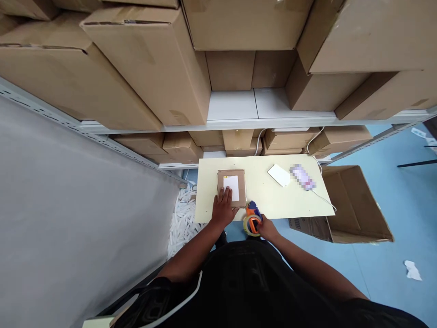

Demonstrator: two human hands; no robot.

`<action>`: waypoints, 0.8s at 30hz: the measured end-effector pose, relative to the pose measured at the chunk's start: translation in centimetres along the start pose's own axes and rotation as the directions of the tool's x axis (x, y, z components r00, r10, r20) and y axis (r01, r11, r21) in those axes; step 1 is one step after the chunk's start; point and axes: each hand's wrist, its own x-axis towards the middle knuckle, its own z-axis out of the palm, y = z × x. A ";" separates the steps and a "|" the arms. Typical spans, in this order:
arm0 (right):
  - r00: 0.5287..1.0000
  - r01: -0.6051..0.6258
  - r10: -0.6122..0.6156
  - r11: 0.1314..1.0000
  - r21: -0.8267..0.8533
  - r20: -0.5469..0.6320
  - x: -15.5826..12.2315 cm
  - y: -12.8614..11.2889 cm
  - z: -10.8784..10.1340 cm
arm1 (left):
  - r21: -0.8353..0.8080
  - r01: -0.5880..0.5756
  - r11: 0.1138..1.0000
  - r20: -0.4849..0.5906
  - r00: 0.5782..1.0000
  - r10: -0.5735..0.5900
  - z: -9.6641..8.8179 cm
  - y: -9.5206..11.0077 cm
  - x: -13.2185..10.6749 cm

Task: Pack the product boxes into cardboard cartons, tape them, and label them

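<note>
A small brown cardboard parcel (239, 184) with a white label lies on a pale yellow table (273, 200). My left hand (223, 207) rests flat on the parcel's near edge, fingers spread. My right hand (267, 228) is closed around an orange and blue tape dispenser (252, 218) at the table's near edge, just right of the parcel.
A white card (279, 175) and a blurred device (302, 177) with a white cable lie further right on the table. An open cardboard box (348, 205) stands on the blue floor to the right. Shelves of brown cartons (146, 73) rise behind. Paper scraps (182, 218) litter the floor left.
</note>
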 end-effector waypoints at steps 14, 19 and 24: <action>1.000 -0.023 0.020 0.991 -0.136 -0.018 6.6 -2.4 -9.3 | -0.244 -0.104 0.964 0.104 0.986 0.133 -4.6 -4.0 2.3; 1.000 -0.013 0.014 0.992 -0.125 0.002 6.3 -2.6 -9.3 | -0.237 0.045 0.970 -0.031 0.998 -0.054 -7.3 -8.5 10.6; 0.999 -0.029 0.027 0.995 -0.100 -0.016 6.1 -2.4 -8.3 | -0.284 0.148 0.947 0.256 0.964 -0.074 -7.0 -10.5 15.3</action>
